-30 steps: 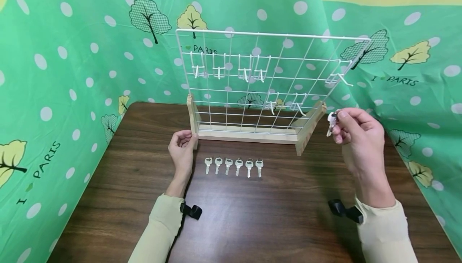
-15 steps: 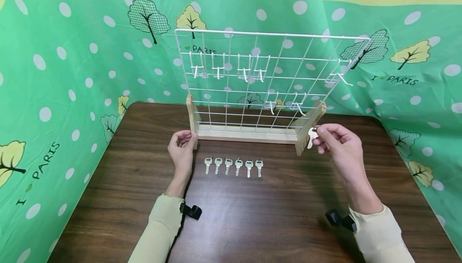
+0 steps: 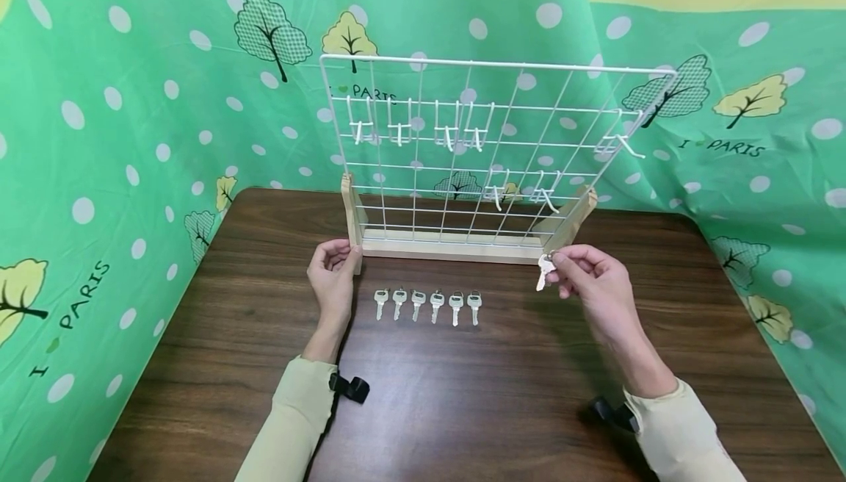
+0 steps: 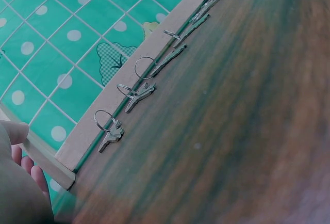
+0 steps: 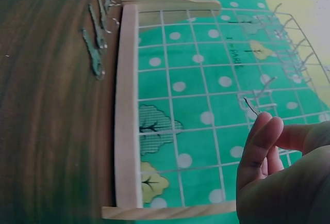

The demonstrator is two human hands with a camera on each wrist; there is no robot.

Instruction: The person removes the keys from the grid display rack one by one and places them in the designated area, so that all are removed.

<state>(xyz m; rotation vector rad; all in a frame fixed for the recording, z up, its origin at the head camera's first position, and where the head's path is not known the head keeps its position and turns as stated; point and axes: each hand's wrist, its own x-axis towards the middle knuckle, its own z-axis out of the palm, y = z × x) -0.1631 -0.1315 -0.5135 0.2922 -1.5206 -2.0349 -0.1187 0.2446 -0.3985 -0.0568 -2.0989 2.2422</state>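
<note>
A white wire grid rack (image 3: 436, 242) on a wooden base stands upright, several white hooks (image 3: 449, 137) hanging on it. My left hand (image 3: 333, 276) grips the wooden foot at the rack's left end between thumb and fingers. In front of the right foot, my right hand (image 3: 598, 280) pinches a silver key (image 3: 545, 272) by its head, blade pointing down. Several silver keys (image 3: 437, 306) lie in a row on the table before the base. Their rings show in the left wrist view. Fingers hide much of the held key in the right wrist view.
The dark wooden table (image 3: 423, 408) carries the rack near its far edge. Behind it hangs a green curtain (image 3: 198, 100) with white dots and printed trees. A single hook (image 3: 619, 145) sticks out at the grid's upper right.
My right hand has moved left and down with the key, from beyond the rack's right side to in front of its right foot. My left hand has stayed on the left foot.
</note>
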